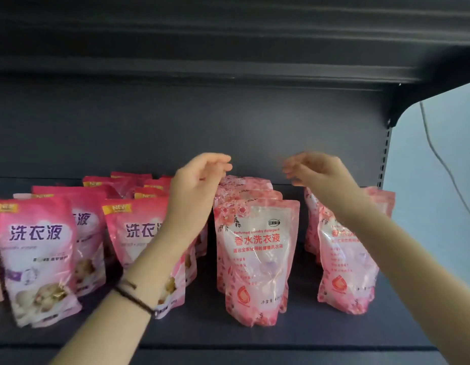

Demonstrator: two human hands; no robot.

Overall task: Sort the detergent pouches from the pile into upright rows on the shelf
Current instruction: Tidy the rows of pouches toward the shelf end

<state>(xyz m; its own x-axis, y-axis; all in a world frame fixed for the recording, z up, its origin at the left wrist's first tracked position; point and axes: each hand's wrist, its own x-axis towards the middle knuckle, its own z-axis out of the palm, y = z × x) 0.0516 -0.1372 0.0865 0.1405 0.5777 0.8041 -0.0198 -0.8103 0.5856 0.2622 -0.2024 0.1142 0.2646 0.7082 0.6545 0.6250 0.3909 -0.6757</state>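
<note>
Pink detergent pouches stand upright in rows on the dark shelf (302, 335). Deep-pink pouches (36, 256) fill the left rows, and another of them (133, 233) stands partly behind my left forearm. A pale rose-patterned row (257, 256) runs back through the middle, and a second such row (344, 262) stands to the right. My left hand (197, 185) hovers over the back of the middle row with loosely curled fingers, holding nothing. My right hand (318, 169), blurred, hangs above the right row, fingers loosely bent and empty.
An upper shelf (228, 48) overhangs close above. The slotted upright post (384, 159) marks the shelf's right end, with a pale wall and a hanging cable (439, 156) beyond. Bare shelf shows between the middle and right rows and along the front edge.
</note>
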